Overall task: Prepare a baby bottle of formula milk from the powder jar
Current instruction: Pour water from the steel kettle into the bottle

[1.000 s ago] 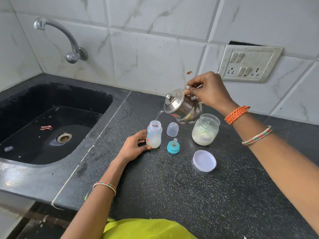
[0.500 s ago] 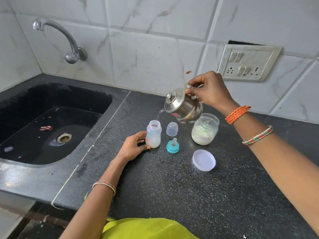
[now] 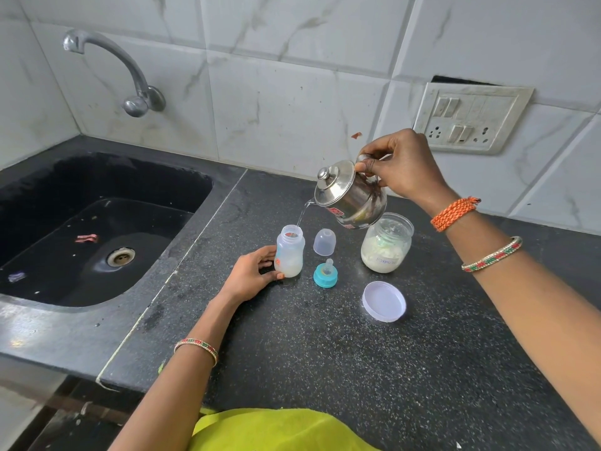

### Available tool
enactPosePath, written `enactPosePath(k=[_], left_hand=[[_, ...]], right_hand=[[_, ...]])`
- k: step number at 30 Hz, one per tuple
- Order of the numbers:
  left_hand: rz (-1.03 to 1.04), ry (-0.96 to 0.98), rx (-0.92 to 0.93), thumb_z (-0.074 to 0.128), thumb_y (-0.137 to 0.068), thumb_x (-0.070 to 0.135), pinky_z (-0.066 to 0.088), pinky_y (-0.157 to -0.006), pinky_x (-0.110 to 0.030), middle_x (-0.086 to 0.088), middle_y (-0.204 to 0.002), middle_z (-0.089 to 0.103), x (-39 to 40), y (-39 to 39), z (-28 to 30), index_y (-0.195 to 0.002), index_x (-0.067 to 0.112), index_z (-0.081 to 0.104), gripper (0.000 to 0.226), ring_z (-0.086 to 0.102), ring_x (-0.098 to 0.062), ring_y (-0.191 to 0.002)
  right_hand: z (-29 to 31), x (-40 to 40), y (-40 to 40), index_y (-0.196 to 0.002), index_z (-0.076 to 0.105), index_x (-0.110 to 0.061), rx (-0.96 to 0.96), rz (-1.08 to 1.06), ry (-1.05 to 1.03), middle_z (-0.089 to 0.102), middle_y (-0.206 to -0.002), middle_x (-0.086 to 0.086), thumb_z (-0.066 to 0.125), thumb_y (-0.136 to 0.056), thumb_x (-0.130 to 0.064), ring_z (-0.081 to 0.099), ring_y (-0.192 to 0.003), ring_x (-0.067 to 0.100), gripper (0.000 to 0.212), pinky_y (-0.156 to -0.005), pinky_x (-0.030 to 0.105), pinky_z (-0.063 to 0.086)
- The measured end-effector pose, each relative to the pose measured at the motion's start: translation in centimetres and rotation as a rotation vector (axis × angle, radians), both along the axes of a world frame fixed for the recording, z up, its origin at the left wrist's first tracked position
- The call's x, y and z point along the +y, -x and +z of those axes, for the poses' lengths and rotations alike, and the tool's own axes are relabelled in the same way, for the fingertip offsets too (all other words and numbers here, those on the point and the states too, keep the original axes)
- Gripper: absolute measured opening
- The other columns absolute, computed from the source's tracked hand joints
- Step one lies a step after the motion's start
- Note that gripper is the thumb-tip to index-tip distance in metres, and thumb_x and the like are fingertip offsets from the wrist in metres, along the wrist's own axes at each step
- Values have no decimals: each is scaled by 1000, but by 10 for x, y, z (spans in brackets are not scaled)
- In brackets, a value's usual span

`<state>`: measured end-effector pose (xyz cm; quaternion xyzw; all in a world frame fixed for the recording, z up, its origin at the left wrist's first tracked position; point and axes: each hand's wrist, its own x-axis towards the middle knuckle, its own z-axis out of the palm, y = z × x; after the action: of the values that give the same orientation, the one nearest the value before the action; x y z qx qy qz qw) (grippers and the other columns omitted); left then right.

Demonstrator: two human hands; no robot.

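Observation:
A small clear baby bottle (image 3: 290,252) stands upright and uncapped on the black counter (image 3: 325,353), milky liquid in its lower part. My left hand (image 3: 250,274) grips its left side. My right hand (image 3: 401,164) holds a steel kettle (image 3: 351,194) by the handle, tilted left, and a thin stream of water runs from the spout into the bottle's mouth. The open glass powder jar (image 3: 386,244) stands just below the kettle, partly filled with white powder. The teal teat ring (image 3: 325,273) and the clear cap (image 3: 324,241) sit between bottle and jar.
The jar's white lid (image 3: 384,301) lies upside down in front of the jar. A black sink (image 3: 94,229) with a steel tap (image 3: 130,76) fills the left. A switch panel (image 3: 470,117) is on the tiled wall behind my right hand.
The kettle keeps pouring, held almost still. The liquid level in the bottle looks about the same. Both hands hold their places.

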<state>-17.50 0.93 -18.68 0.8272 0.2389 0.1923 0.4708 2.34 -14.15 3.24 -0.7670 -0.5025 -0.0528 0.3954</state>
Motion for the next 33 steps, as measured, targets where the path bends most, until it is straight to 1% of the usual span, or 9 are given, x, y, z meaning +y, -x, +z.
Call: enactPosePath(k=[2, 7, 12, 20, 25, 30, 33], left_hand=[[1, 2, -1, 75, -76, 5, 39, -85, 1, 7, -116, 60, 0, 0, 0, -130, 11, 53, 58, 58, -4, -106], [11, -10, -3, 76, -76, 5, 39, -84, 2, 6, -113, 61, -1, 0, 1, -128, 10, 54, 57, 58, -4, -103], [11, -22, 12, 75, -77, 7, 37, -82, 4, 7, -116, 59, -2, 0, 2, -130, 10, 52, 58, 55, -4, -106], [21, -30, 21, 75, -78, 6, 36, -79, 6, 0, -122, 60, -1, 0, 1, -131, 9, 51, 59, 54, -4, -106], [16, -35, 17, 75, -78, 7, 37, -81, 5, -2, -124, 61, -1, 0, 0, -131, 10, 51, 59, 54, -4, -107], [10, -34, 10, 75, -78, 7, 36, -81, 5, -1, -123, 61, -1, 1, 1, -131, 10, 52, 58, 54, -4, -107], [9, -27, 3, 75, -77, 7, 37, -82, 4, 0, -121, 61, -1, 1, 1, -130, 10, 52, 58, 55, -4, -106]], right_hand=[[0, 0, -1, -86, 76, -12, 3, 2, 1, 71, -77, -3, 81, -73, -21, 70, -80, 19, 17, -73, 49, 58], [3, 2, 1, -84, 76, -13, 7, -4, 3, 70, -74, -5, 82, -72, -21, 71, -78, 18, 16, -74, 49, 58], [4, 4, 2, -85, 76, -14, 7, -3, 5, 71, -75, -5, 82, -72, -22, 71, -79, 17, 17, -74, 49, 58], [3, 7, 5, -84, 76, -15, 3, -5, 14, 70, -73, -6, 82, -72, -22, 71, -78, 16, 15, -74, 48, 58], [2, 7, 7, -84, 76, -14, -42, -11, 18, 71, -75, -4, 82, -72, -22, 70, -78, 18, 15, -73, 49, 58], [1, 4, 8, -87, 76, -11, -56, -14, 17, 73, -81, 1, 81, -73, -21, 70, -80, 18, 18, -74, 49, 58], [0, 3, 9, -87, 76, -12, -69, -18, 17, 73, -80, 0, 81, -73, -21, 70, -80, 18, 18, -75, 47, 58]])
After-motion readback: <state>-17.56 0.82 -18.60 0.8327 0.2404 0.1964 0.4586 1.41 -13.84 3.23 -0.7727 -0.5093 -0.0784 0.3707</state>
